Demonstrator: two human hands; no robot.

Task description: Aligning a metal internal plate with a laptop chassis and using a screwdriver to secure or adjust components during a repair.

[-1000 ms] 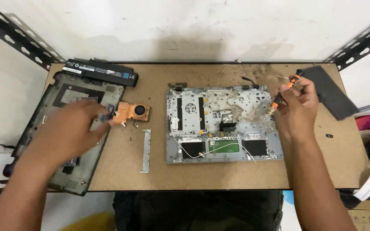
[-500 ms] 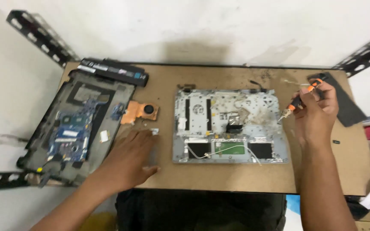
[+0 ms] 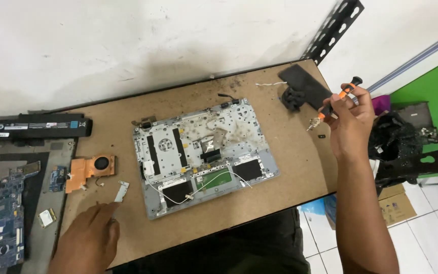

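A person's view looks down on a brown fibreboard workbench (image 3: 290,167) set against a white wall, with laptop parts spread across it. The right hand (image 3: 351,124) is raised off the bench's right end, fingers wrapped firmly around a small orange-and-black precision screwdriver (image 3: 333,104) — its metal tip angles down and left, clear of every part, as a tool is carried between uses. The left hand (image 3: 89,238) lies flat near the bench's front left edge, fingers loosely extended and holding nothing, its fingertips just short of a narrow silver metal bracket (image 3: 122,191). In the middle sits the grey laptop palm-rest shell (image 3: 204,152), upside down so its inner metal plates, thin white cables and green board face up for access. To its left lies a copper heat sink with a round black fan (image 3: 89,170). Further left, a blue circuit board (image 3: 1,223) rests in a dark laptop base, with a long black battery bar (image 3: 34,126) behind it — removed pieces apparently set aside in a cluster.
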